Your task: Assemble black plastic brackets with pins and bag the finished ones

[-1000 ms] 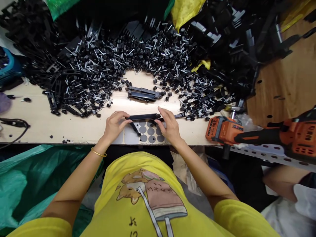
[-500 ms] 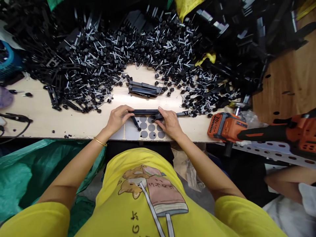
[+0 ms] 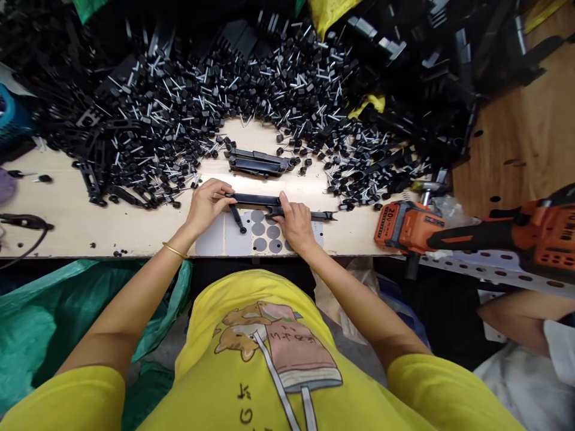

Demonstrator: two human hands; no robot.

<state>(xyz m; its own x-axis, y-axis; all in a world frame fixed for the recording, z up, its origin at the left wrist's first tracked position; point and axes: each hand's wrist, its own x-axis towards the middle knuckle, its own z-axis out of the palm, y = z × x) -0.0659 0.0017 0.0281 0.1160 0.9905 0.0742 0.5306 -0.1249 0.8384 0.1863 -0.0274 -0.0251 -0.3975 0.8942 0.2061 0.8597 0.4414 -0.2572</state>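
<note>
A long black bar [image 3: 256,199] with hinged arms lies across between my hands, just above the table's front part. My left hand [image 3: 207,203] pinches its left end, where a short black arm [image 3: 237,219] hangs down at a slant. Gripping the right end is my right hand [image 3: 296,224], thumb on top of the bar; a forked black arm [image 3: 322,215] sticks out to the right past its fingers. Beneath the bar lies a grey sheet with round discs [image 3: 258,229]. Farther back rests a folded black bracket assembly [image 3: 259,163].
A wide heap of black knobs with metal pins [image 3: 251,84] curves around the back. Black slotted parts [image 3: 90,179] lie at the left. An orange cordless power tool [image 3: 404,226] stands at the right edge. A green sack [image 3: 90,311] hangs low left; another person's arm [image 3: 525,311] shows at right.
The camera view has shifted slightly. The forked arm beyond my right hand now points clear of the loose knobs and tilts a little downward. Both hands keep their hold on the bar.
</note>
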